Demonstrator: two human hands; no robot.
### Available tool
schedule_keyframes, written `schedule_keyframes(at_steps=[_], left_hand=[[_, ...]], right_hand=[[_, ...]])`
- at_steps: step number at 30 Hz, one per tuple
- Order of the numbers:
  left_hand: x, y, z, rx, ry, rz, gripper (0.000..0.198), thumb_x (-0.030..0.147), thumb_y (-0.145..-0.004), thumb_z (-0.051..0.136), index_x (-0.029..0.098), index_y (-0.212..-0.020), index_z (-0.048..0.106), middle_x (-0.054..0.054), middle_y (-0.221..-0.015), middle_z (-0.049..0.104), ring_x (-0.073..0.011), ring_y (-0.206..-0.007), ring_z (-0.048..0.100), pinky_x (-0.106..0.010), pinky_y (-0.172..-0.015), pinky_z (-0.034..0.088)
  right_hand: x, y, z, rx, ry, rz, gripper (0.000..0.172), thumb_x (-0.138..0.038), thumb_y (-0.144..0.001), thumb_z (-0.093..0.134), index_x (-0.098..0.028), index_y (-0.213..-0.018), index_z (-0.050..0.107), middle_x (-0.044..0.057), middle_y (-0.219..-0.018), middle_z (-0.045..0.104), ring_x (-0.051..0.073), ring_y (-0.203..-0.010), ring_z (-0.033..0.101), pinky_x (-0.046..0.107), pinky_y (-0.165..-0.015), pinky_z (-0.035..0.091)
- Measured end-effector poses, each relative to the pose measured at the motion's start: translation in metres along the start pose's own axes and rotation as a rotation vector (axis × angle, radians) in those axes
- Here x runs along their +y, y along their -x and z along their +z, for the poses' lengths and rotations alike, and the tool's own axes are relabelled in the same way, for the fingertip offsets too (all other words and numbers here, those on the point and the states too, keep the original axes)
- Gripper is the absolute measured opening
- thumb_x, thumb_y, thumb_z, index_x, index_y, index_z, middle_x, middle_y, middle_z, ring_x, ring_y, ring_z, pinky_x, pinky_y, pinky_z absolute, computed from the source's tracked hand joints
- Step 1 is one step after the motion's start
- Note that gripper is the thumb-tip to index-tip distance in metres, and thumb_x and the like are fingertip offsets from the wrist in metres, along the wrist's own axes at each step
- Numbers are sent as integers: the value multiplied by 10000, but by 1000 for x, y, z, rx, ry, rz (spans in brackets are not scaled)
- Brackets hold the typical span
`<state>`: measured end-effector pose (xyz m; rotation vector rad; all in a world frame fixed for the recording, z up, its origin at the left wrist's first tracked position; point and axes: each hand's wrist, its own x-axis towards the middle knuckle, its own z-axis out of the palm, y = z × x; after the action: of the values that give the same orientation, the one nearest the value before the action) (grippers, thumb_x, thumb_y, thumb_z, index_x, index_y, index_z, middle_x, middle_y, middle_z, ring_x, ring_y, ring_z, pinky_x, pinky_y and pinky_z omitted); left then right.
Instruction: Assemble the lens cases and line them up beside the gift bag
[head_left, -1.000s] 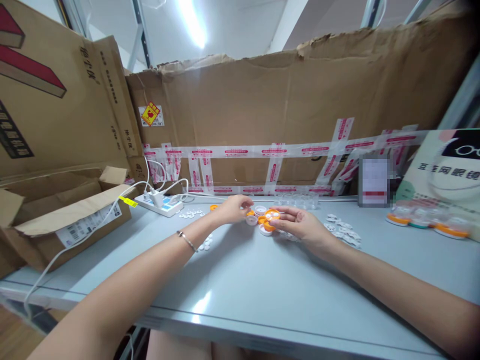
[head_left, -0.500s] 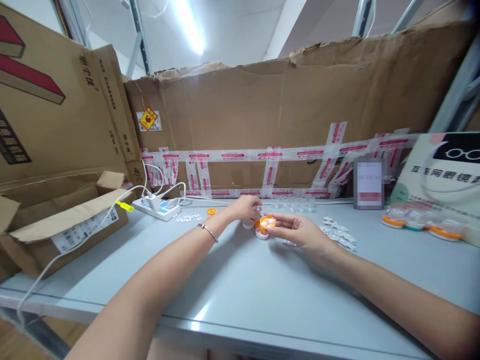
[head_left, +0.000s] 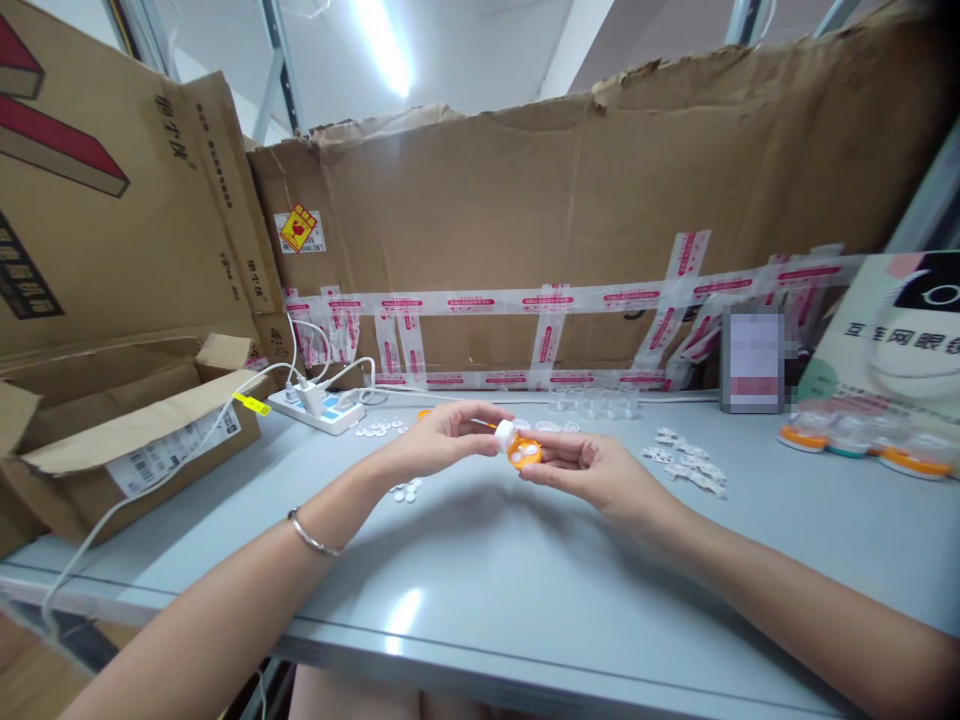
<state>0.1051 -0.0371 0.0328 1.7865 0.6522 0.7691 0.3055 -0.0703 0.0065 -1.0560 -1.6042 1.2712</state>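
Observation:
Over the middle of the table, my right hand (head_left: 592,470) grips a round orange cap (head_left: 517,462) by its edge, with small white discs lying in its open face. My left hand (head_left: 450,440) pinches a small white cap-like piece (head_left: 505,434) between thumb and fingers, right against or just above the orange cap's far left edge; whether they touch I cannot tell. Under my left wrist lie several loose white discs (head_left: 406,491). White rings (head_left: 559,427) lie behind my hands, partly hidden by them.
Clear cups (head_left: 600,403) line the back. To the right are white cut pieces (head_left: 686,460), a phone-like screen (head_left: 752,358) and clear cases with orange bases (head_left: 802,437). At left stand a power strip (head_left: 319,412) and an open cardboard box (head_left: 150,440).
My left hand has drawn back from behind the orange cap and now holds the white piece beside it. My right hand keeps the orange cap, tilted differently. The view has shifted slightly.

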Motion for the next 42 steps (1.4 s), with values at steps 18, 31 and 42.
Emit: schedule_keyframes(at_steps=[18,31,42], left_hand=[[-3,-1,8,26,-230,10,299,252,-756,607,110,-1020,616,-118,-1029,649,-189,-880,629,-328,-809,488],[-3,-1,17,108,-333,-5,204,198,-732,610,139,-924,648,-63,-937,672,-171,-831,637,-303,-790,486],[-3,0,26,183,-393,42,225,195,-726,615,127,-939,641,-65,-906,676,-160,-795,640,-271,-759,505]], right_hand=[[1,1,2,18,138,-60,457,-360,-663,657,-202,-1092,634,55,-950,702,219,-890,639,338,-816,473],[6,1,6,52,190,-106,408,-363,-678,631,-188,-1045,653,13,-767,686,179,-744,623,320,-725,466],[6,1,9,117,37,-69,308,-320,-598,716,-204,-793,507,41,-806,693,203,-794,660,341,-774,486]])
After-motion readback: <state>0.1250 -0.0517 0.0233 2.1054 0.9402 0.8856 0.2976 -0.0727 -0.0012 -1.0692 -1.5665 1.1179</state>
